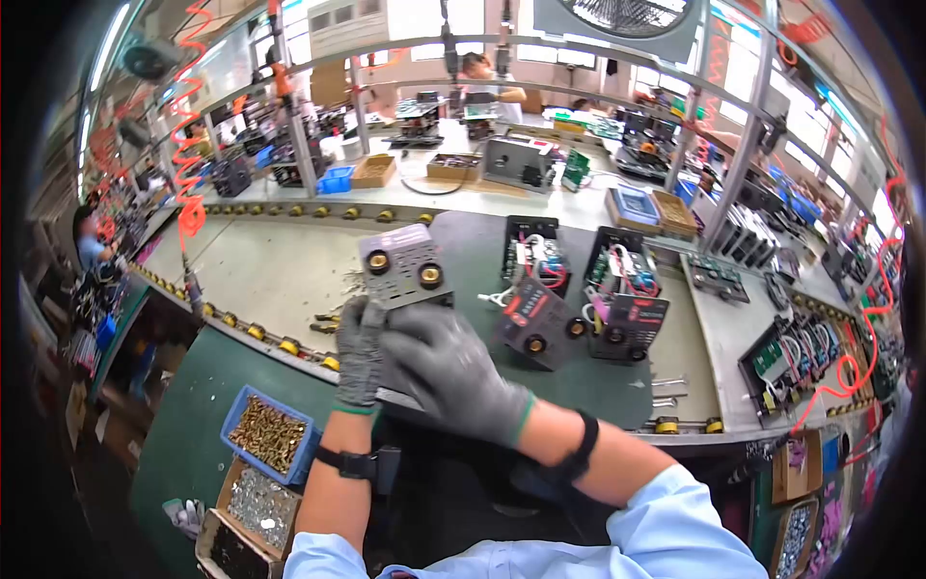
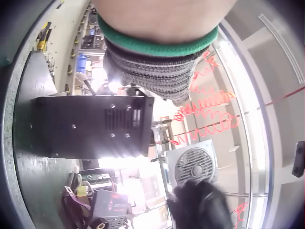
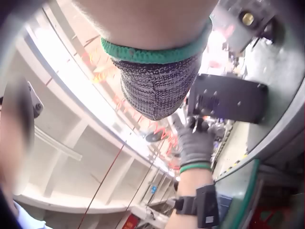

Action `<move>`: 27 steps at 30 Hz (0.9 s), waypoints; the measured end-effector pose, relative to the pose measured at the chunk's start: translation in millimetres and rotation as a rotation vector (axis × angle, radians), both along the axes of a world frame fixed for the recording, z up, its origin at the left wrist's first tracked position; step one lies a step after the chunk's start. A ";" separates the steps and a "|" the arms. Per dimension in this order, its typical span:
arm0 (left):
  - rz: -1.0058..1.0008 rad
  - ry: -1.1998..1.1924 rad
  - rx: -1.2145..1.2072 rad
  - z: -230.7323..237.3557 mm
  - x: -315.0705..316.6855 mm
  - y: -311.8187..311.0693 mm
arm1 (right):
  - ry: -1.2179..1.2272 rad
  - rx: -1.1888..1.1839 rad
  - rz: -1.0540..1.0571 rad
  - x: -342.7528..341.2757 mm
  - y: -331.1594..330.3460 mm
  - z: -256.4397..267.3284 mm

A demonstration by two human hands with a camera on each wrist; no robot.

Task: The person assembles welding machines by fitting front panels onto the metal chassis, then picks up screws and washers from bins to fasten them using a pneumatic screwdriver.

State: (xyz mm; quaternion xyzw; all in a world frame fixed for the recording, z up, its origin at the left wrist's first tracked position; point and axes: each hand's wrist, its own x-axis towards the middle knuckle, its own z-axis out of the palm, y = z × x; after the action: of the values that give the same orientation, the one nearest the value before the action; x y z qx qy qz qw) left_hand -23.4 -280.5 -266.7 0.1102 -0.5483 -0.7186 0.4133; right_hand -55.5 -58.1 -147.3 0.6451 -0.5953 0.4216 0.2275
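Note:
A metal-cased unit stands on the bench before me, its perforated end panel (image 1: 405, 261) with two brass-centred terminals turned up in the head view. Its dark side with vent slots and screws shows as a black case (image 2: 93, 126) in the left wrist view. My gloved left hand (image 1: 361, 355) is at the near left corner of this unit, fingertips right at its edge. Bent fingers overlap the case end in the right wrist view. My gloved right hand (image 1: 458, 372), motion-blurred, is beside the left hand, over the unit's near side. I cannot tell what its fingers hold.
Two open units with wiring (image 1: 538, 256) (image 1: 622, 265) stand to the right, with dark printed panels (image 1: 535, 323) in front. Yellow-handled pliers (image 1: 326, 323) lie on the left. Brass screws fill a blue bin (image 1: 307, 454) near my left forearm. Wrenches (image 1: 667, 391) lie right.

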 end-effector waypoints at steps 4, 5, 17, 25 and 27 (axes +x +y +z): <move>0.304 -0.066 -0.091 26.4 43.0 51.0 | -0.096 -0.003 -0.277 -46.9 104.5 -53.8; 0.218 0.001 0.063 16.2 46.1 66.3 | -0.166 -0.025 -0.393 -65.1 120.4 -61.1; -0.348 -0.570 -0.270 -49.7 -87.9 143.1 | -0.347 0.246 -0.821 -150.5 99.4 -99.8; -0.498 -0.606 -0.108 1.0 -71.0 136.3 | -1.158 0.112 -0.675 -174.4 89.1 -147.0; -0.533 -0.655 -0.183 -3.1 -70.1 144.8 | -1.218 0.031 -0.651 -181.7 87.0 -160.8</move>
State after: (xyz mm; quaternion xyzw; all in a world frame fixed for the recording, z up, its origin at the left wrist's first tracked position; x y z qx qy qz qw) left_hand -93.5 -135.7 -269.7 0.1498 -0.7212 -0.6759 0.0254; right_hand -237.3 28.9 -308.1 0.0851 -0.7863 0.6105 -0.0417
